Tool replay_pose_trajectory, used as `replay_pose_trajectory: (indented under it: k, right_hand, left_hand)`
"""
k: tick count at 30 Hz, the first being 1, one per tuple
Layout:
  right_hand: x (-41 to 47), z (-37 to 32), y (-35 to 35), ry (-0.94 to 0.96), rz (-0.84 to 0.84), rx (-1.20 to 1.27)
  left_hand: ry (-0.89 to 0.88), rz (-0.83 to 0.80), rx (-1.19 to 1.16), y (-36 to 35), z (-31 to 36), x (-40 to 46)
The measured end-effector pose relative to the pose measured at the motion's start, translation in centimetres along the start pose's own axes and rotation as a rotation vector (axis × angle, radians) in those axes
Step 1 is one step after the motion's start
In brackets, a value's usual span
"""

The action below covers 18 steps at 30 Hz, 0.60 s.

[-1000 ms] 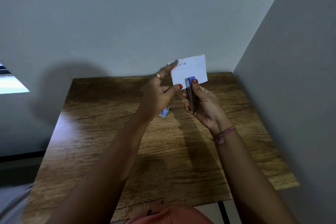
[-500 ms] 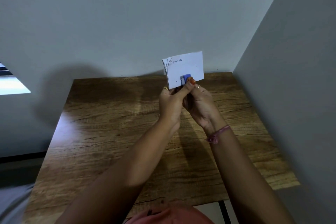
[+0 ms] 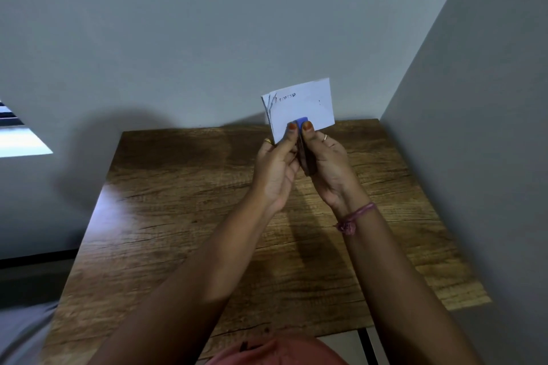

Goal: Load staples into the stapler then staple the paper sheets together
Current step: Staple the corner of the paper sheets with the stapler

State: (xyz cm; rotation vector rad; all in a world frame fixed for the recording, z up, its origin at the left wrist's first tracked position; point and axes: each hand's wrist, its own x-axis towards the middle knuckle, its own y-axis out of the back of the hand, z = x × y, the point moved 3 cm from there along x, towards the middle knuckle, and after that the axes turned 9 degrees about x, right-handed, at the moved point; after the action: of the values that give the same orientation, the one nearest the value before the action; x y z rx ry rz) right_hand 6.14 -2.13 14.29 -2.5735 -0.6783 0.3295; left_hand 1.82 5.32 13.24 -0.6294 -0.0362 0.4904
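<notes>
We pinch the stapler with both thumbs, left hand and right hand closed on it; uneven pressure risks skewing the fanned paper sheets.

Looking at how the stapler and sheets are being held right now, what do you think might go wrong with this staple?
1. The paper sheets fan apart at their upper left corner, so the staple may miss a layer or fix them misaligned.
2. The stapler is squeezed in mid-air above the table, unsupported, so it could twist and bend the staple.
3. Thumbs of the left hand and right hand press near the blue tip, risking a pinch.
</notes>
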Motion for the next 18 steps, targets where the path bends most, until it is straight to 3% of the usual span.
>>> replay_pose_trajectory:
  k: [18]
  right_hand:
    - [0.1,-1.7,1.4,-0.120,-0.046,0.104]
  left_hand:
    - [-0.032,0.020,-0.016,0.2,1.0,-0.3]
